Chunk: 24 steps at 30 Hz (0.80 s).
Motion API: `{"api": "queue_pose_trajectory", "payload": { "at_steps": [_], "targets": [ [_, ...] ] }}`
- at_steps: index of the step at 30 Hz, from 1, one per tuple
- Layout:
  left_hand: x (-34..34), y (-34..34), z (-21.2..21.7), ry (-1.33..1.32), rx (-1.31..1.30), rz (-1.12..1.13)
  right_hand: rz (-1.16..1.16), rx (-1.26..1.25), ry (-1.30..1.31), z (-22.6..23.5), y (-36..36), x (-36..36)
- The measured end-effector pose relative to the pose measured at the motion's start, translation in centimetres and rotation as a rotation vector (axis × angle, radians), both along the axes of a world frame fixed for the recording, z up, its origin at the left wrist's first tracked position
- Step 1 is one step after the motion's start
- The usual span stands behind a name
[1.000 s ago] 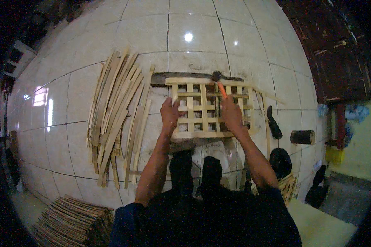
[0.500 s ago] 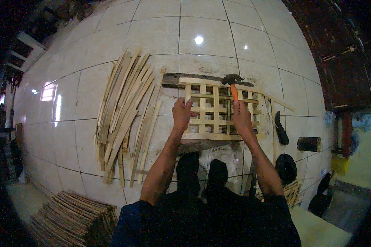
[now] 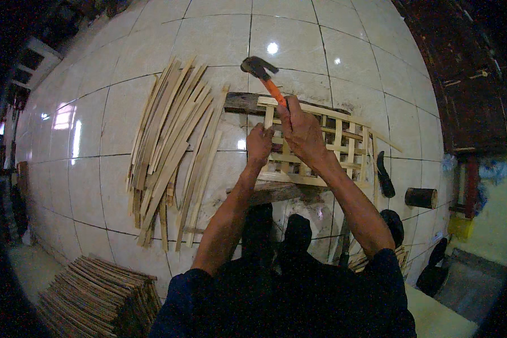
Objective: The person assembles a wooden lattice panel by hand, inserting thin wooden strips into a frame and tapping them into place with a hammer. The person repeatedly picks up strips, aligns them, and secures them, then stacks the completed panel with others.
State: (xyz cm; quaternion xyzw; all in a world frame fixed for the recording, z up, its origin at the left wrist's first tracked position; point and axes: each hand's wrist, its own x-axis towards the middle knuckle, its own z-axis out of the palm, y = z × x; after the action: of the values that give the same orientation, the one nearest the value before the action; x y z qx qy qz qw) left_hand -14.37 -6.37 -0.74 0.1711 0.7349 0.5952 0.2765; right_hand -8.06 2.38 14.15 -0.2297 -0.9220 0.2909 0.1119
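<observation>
A lattice panel [image 3: 351,149] of pale, thin wooden slats lies across two dark wooden beams on the tiled floor in front of me. My left hand [image 3: 259,145] is closed on the panel's left edge, near the upper corner. My right hand [image 3: 306,134] grips the orange handle of a claw hammer [image 3: 272,90]. The hammer's dark head is raised beyond the panel's far left corner, apart from the slats. Both my hands and the right forearm hide part of the lattice. The far beam [image 3: 239,103] sticks out on the left; the near beam [image 3: 276,193] lies closer to my feet.
Loose slats [image 3: 169,141] are heaped to the left. A tall stack of slatted pieces [image 3: 98,296] stands at the lower left. On the right lie a dark curved object [image 3: 385,174] and a short dark cylinder [image 3: 421,198]. Dark wooden furniture [image 3: 467,73] borders the far right.
My right hand has swung the hammer left and away from me, from the panel's far middle to beyond its left corner. The panel and my left hand have shifted slightly right.
</observation>
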Motion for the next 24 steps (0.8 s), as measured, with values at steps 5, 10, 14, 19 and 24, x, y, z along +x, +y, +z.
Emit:
{"api": "queue_pose_trajectory", "payload": {
  "at_steps": [5, 10, 14, 19, 24],
  "targets": [
    [0.4, -0.2, 2.2, -0.121, 0.079, -0.007, -0.157, 0.03, -0.357, -4.4, 3.6, 2.6],
    [-0.1, -0.6, 1.3, -0.213, 0.06, -0.02, -0.14, -0.05, -0.133, -2.2, 1.8, 2.0],
    [0.2, 0.0, 0.3, -0.184, 0.1, 0.011, -0.144, 0.01, 0.104, -5.7, 1.4, 2.7],
    [-0.3, -0.1, 1.0, -0.182, 0.091, 0.007, -0.251, -0.082, -0.043, -4.7, 1.6, 2.5],
    [0.1, 0.4, -1.0, -0.119, 0.092, -0.021, -0.265, -0.139, -0.058, -7.0, 0.8, 3.4]
  ]
}}
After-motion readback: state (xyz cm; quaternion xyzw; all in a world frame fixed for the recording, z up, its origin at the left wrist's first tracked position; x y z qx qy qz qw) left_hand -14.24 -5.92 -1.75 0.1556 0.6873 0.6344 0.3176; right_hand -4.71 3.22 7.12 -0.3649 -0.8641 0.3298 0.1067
